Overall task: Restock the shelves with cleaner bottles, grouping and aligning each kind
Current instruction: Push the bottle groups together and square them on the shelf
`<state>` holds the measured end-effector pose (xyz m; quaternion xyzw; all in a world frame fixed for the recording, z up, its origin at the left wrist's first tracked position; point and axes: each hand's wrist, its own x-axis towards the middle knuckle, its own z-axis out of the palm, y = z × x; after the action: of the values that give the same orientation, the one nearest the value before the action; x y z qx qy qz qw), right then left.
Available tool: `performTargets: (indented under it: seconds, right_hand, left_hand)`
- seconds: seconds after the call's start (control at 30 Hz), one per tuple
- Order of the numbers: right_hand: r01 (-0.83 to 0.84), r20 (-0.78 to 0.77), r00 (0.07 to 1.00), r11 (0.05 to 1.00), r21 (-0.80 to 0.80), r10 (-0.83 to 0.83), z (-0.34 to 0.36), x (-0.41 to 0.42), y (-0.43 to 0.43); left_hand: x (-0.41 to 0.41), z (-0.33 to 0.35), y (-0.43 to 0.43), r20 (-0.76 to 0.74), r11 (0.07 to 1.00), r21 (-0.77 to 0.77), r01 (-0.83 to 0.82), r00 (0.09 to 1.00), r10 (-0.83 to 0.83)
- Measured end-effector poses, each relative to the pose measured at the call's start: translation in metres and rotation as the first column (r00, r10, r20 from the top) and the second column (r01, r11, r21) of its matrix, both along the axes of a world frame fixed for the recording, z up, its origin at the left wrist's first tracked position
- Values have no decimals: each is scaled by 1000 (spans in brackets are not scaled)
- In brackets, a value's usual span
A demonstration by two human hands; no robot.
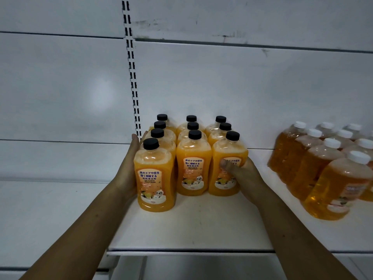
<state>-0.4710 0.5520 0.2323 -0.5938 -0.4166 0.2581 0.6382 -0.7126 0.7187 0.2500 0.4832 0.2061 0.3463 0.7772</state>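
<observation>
A white shelf (201,229) backed by a pale panel (222,77) carries two kinds of cleaner. The black-capped bottles (193,158) stand left of centre in three front-to-back columns, four in the left one and three in each of the others. The white-capped bottles (323,168) form their own block well apart at the right. The left hand (131,164) lies flat against the outer side of the left column, its fingers (135,141) straight and pointing up, holding nothing. The right hand (242,174) wraps the front right bottle (230,152), thumb across the label; the other fingers are hidden behind it. The front left bottle (154,178) stands forward of its two neighbours, so the front row is not yet level. The block looks to be in the middle of being squared up. The likely trouble is squeezing inward high on these tall, narrow bodies. That could tip one into the next and knock the column over. Pushing the left column back hard could jam the rear bottle against the panel and skew the line. Every bottle is capped and upright. The black-capped ones hold cloudy orange liquid up to the shoulders, with a paler gap beneath the neck. The white-capped ones hold a clearer amber liquid.
</observation>
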Motion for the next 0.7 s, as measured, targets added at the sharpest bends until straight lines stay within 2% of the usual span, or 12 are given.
performTargets:
  seconds: [0.4,0.53,0.7]
  right_hand:
    - [-15,39,999,1000,-11,15,4,-4,-8]
    - [-19,92,996,1000,-4,20,-1,-3,-11]
    - [17,169,986,997,-71,-5,-8,2,-12]
  left_hand:
    - [-4,4,1,-28,997,70,17,999,-15]
    - [-20,-7,-3,-61,973,230,-8,998,22]
    - [-39,-27,-11,-270,847,520,111,962,40]
